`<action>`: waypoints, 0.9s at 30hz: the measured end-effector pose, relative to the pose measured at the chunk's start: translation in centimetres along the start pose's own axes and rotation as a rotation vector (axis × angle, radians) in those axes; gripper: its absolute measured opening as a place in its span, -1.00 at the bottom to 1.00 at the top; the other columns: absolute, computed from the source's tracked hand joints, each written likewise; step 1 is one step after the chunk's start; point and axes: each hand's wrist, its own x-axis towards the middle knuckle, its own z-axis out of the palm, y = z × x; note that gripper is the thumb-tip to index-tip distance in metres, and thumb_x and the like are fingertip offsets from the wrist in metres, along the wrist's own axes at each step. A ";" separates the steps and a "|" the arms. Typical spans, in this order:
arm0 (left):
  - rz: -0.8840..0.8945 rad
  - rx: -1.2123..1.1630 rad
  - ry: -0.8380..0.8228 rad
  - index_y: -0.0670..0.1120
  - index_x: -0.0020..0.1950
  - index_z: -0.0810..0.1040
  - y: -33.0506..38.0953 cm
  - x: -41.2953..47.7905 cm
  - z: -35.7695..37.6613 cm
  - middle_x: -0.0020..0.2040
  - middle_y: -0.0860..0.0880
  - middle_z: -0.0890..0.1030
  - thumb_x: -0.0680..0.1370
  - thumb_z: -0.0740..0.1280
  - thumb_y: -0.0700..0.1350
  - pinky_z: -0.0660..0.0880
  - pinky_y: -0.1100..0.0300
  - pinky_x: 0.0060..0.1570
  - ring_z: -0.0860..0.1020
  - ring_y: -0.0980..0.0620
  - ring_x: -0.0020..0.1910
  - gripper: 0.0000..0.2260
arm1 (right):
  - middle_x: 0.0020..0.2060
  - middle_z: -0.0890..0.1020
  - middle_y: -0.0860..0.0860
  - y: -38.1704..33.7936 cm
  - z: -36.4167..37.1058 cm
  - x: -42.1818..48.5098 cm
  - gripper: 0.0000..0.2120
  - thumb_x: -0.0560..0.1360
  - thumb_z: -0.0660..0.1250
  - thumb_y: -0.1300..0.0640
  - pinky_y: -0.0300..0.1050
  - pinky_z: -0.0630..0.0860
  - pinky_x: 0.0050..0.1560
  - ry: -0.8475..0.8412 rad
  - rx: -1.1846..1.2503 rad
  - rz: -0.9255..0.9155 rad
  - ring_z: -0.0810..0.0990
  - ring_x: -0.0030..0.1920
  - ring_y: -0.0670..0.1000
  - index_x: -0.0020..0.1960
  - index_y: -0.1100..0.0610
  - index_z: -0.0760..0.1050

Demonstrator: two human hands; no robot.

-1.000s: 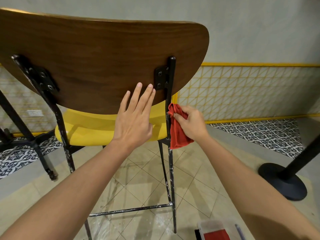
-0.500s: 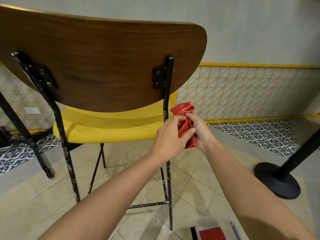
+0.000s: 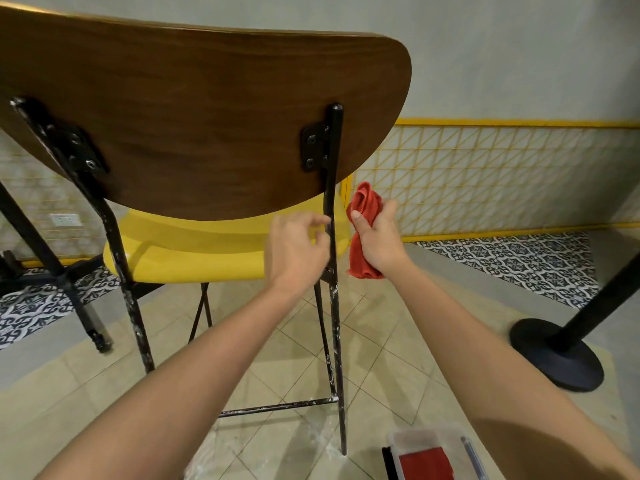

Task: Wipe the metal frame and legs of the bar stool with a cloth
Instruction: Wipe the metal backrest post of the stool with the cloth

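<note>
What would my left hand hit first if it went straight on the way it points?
Most likely the black post: the left hand points toward it, fingertips very near, though depth is unclear. The cloth lies beyond.

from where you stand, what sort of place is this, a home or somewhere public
Probably a café or small restaurant rather than a home: a tall bar stool, a black pedestal base like a table's on the right, and patterned floor tiles along a yellow-trimmed tiled wall.
</note>
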 end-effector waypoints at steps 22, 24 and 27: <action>0.415 0.540 0.188 -0.09 0.46 0.31 -4.4 0.9 -1.7 0.51 -0.12 0.22 0.34 0.41 -0.17 0.03 -0.06 0.44 0.11 -0.16 0.47 -0.31 | 0.02 0.67 0.08 2.2 1.2 -0.7 -0.74 0.41 0.45 0.21 0.00 0.57 0.03 0.107 -0.345 -0.497 0.64 -0.01 0.03 0.09 0.20 0.62; 0.425 0.585 0.160 -0.09 0.48 0.28 -4.8 0.7 -1.7 0.53 -0.12 0.17 0.35 0.40 -0.17 0.00 -0.06 0.45 0.05 -0.15 0.50 -0.29 | 0.03 0.66 0.10 1.8 0.8 -0.7 -0.73 0.40 0.44 0.21 -0.01 0.59 0.00 0.154 -0.374 -0.617 0.63 0.01 0.08 0.10 0.18 0.63; 0.424 0.639 0.142 -0.09 0.50 0.24 -5.4 0.6 -1.7 0.54 -0.11 0.13 0.36 0.40 -0.14 0.00 -0.10 0.46 -0.01 -0.15 0.51 -0.27 | 0.03 0.61 0.15 1.1 0.5 -0.1 -0.69 0.37 0.47 0.27 -0.04 0.58 -0.05 0.200 -0.497 -0.821 0.59 0.02 0.16 0.10 0.14 0.63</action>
